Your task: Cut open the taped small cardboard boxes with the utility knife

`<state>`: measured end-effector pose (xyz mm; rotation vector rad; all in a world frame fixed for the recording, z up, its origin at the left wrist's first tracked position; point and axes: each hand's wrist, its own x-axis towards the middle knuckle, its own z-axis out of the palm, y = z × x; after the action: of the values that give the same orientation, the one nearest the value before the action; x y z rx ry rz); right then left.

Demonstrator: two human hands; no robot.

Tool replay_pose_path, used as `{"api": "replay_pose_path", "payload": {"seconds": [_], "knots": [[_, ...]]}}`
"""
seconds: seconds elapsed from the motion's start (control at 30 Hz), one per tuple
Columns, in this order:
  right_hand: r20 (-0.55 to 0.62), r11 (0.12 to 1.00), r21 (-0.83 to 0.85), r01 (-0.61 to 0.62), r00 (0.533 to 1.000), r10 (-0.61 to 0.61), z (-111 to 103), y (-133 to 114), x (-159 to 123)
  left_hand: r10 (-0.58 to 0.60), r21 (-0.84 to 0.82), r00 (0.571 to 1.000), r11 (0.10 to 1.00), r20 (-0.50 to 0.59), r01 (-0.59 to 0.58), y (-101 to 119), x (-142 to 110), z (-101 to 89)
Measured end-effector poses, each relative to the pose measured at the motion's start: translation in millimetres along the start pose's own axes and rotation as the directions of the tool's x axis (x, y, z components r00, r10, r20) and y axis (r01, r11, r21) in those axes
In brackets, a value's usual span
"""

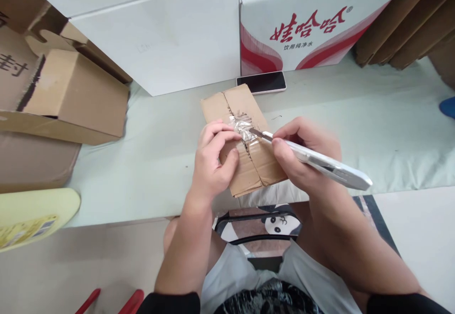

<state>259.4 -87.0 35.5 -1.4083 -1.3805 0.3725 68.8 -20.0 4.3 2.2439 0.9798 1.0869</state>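
A small brown cardboard box [261, 155] lies at an angle in front of me, with a dark, ragged seam along its top. Crumpled clear tape [243, 124] covers the seam's middle. My left hand [216, 155] holds the box at its left side, fingers curled on the top beside the tape and thumb apart from them. Between the fingers and thumb of my right hand [305, 150] is a white utility knife [320, 160]. Its dark blade reaches out to the left, the tip at the tape; whether it has cut in I cannot tell.
Behind the box lie a phone [261, 82], a large white box [167, 44] and a red-and-white water carton [302, 34]. Brown cartons [95, 98] stand at left, near a yellow bottle [39, 214]. Folded cardboard [401, 20] leans at right. A pale green cloth [149, 162] covers the table.
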Motion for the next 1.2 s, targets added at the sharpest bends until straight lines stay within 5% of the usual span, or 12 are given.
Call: {"api": "replay_pose_path", "payload": {"seconds": [0.2, 1.2], "knots": [[0.1, 0.997, 0.012, -0.082, 0.992, 0.081, -10, -3, 10, -0.007, 0.034, 1.0, 0.999, 0.021, 0.006, 1, 0, -0.9], [0.232, 0.994, -0.044, -0.096, 0.967, 0.104, -17, -8, 21, 0.012, -0.007, 1.0, 1.0, -0.019, -0.012, -1, 0, 2.8]]}}
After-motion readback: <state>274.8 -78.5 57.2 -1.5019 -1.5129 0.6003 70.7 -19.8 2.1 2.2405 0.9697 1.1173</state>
